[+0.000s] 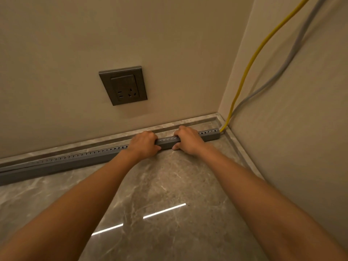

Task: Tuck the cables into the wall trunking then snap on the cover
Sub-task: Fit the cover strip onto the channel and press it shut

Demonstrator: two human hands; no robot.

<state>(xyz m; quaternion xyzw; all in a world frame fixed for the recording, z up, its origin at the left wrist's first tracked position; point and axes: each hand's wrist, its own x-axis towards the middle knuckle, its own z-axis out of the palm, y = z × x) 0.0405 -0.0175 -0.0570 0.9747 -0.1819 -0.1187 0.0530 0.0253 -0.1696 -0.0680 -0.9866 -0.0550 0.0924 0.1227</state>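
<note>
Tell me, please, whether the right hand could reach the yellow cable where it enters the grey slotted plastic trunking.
Probably yes. The right hand grips the grey slotted plastic trunking near the corner, and nothing lies between it and the yellow cable.

The head-worn wide-angle camera looks forward and steeply down over the person's outstretched forearms, which enter from the bottom edge. It faces the foot of the back wall (169, 44), with the side wall (291, 110) at right. The left hand (145, 143) and right hand (188, 140) on the trunking (75, 162) sit mid-frame, at arm's length.
</note>
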